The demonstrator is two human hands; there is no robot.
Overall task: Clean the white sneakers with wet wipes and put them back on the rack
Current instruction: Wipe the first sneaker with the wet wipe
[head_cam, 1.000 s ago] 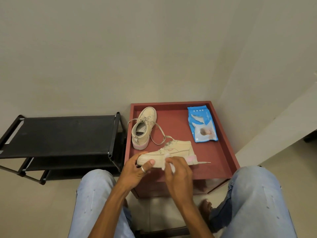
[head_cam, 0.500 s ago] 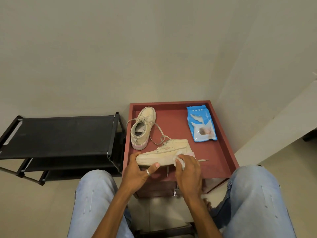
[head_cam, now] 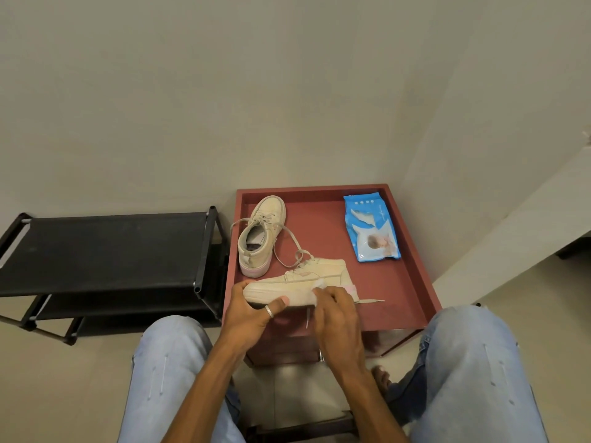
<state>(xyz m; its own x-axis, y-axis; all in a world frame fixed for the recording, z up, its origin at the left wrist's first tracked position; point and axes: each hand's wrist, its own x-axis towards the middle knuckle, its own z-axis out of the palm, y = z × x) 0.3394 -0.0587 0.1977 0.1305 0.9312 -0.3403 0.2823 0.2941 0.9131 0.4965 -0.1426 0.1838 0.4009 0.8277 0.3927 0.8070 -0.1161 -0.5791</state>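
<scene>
Cream sneaker (head_cam: 303, 278) held on its side at the red desk's (head_cam: 412, 282) near edge.
Left hand (head_cam: 252, 311) grips the ribbed rubber sole at the toe. Right hand (head_cam: 335, 318) pinches a crumpled white wipe (head_cam: 319, 285) against the sidewall and has slid toeward, uncovering the pink heel. Beyond stand the second sneaker (head_cam: 260, 235), a glossy blue wipes pack (head_cam: 371, 231) and a black fabric rack (head_cam: 105, 251).

- Near sneaker (head_cam: 303, 278): off-white cream, pink tab at the heel.
- Far sneaker (head_cam: 260, 241): same cream, pale pink sole edge, grey lining, cream laces.
- Wet wipe (head_cam: 317, 283): white.
- Wipes pack (head_cam: 372, 233): sky blue with white shapes, a row of white dots, and a baby's picture.
- Shoe rack (head_cam: 105, 251): black throughout.
- Tray table (head_cam: 319, 225): brick red.
- Jeans (head_cam: 166, 372): pale blue with thin white dashes.
- Ring (head_cam: 269, 311): silver.
- Wall (head_cam: 224, 91): plain grey-beige.
- Floor (head_cam: 96, 378): cream.
</scene>
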